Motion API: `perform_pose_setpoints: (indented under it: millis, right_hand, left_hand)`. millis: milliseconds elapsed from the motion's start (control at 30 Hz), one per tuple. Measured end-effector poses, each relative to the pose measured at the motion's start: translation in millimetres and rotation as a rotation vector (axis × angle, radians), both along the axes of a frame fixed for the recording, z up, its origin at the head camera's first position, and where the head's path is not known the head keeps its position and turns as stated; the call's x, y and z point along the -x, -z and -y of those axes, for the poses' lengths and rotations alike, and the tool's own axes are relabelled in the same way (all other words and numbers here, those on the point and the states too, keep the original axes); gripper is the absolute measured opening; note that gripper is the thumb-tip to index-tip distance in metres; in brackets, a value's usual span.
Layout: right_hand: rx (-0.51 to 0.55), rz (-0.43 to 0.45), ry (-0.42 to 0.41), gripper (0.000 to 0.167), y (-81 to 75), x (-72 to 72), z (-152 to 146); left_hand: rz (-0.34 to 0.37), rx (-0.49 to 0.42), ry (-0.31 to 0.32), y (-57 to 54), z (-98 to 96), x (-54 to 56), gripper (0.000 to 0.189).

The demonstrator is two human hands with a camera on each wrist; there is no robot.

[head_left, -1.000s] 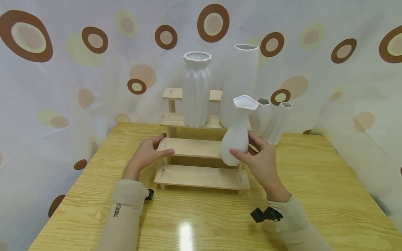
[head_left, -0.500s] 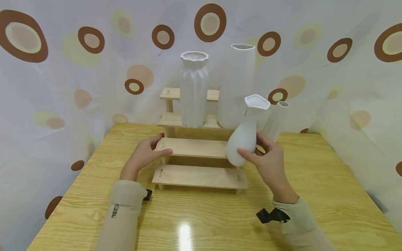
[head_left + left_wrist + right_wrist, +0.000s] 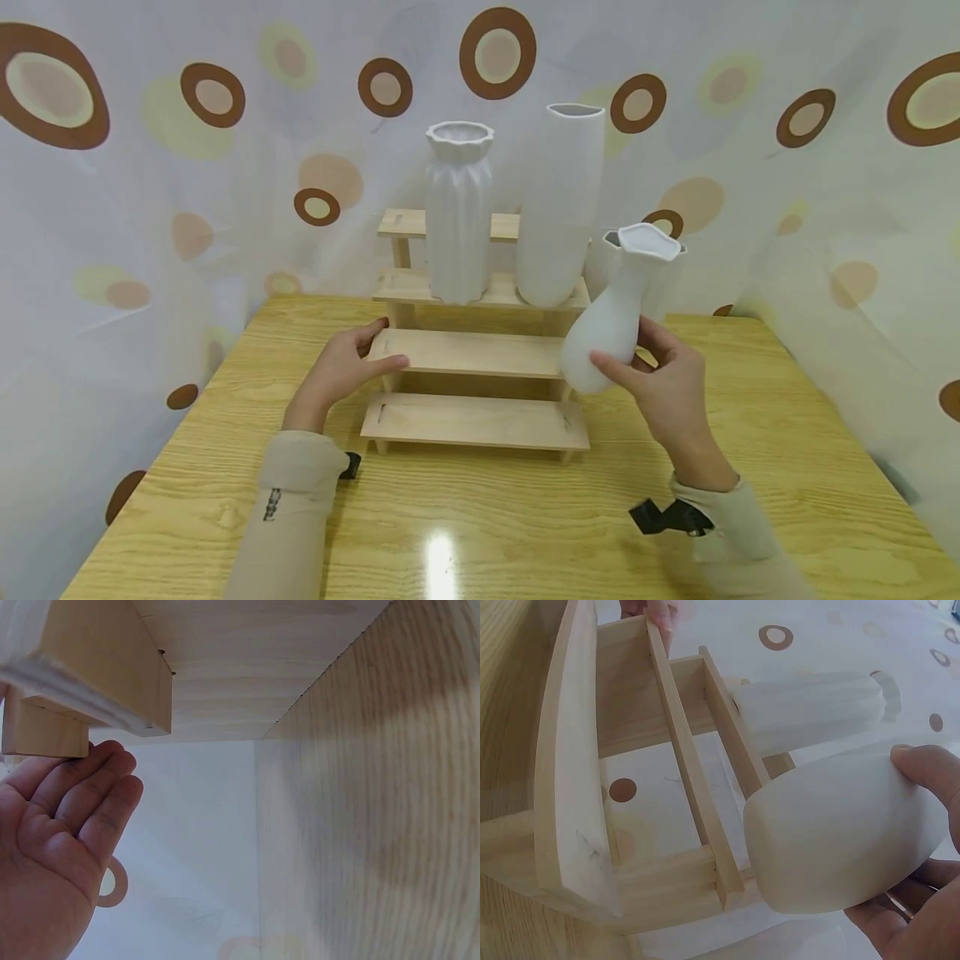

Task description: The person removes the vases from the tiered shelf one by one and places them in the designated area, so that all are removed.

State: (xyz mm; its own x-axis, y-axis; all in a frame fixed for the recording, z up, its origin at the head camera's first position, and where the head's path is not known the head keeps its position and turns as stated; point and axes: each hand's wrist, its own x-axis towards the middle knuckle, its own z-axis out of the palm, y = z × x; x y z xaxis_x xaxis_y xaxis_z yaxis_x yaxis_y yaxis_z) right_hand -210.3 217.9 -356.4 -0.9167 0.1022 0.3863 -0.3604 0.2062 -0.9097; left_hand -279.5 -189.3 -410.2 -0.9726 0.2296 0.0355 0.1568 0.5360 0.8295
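Observation:
My right hand point(image 3: 671, 383) grips a white bulb-shaped vase point(image 3: 603, 342) round its belly, thumb in front and fingers behind. The vase tilts, its wavy mouth leaning right, and its base overlaps the right end of the second-lowest board of a stepped wooden shelf point(image 3: 472, 354). From the right wrist, the vase's smooth belly point(image 3: 840, 832) shows close to the board ends. My left hand point(image 3: 341, 367) holds the left end of that same board, thumb on top. In the left wrist view, the fingers point(image 3: 105, 802) lie against the wood; the thumb is hidden.
On the shelf's third board stand a pleated white vase point(image 3: 459, 225) and a taller smooth one point(image 3: 558, 192). Two slimmer white vases, partly hidden by the held one, are behind at right, including a grey-white one point(image 3: 663, 287). A patterned cloth point(image 3: 247, 183) surrounds the wood-grain table point(image 3: 450, 525).
My right hand has carried the bulb-shaped vase rightward, away from the middle of the shelf, and the vase leans further right. My left hand keeps its place on the board.

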Motion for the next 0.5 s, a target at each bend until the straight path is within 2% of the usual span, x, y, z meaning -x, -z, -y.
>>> perform_pose_setpoints:
  millis: [267,500]
  right_hand:
    - [0.084,-0.027,0.033,0.061,-2.2,3.2,-12]
    - [0.120,0.002,0.074,0.061,-3.6,5.8,-18]
  left_hand:
    - [0.008,-0.010,0.002,-0.4,0.4,0.4,0.105]
    - [0.009,-0.013,0.002,-0.2,0.1,0.5,0.105]
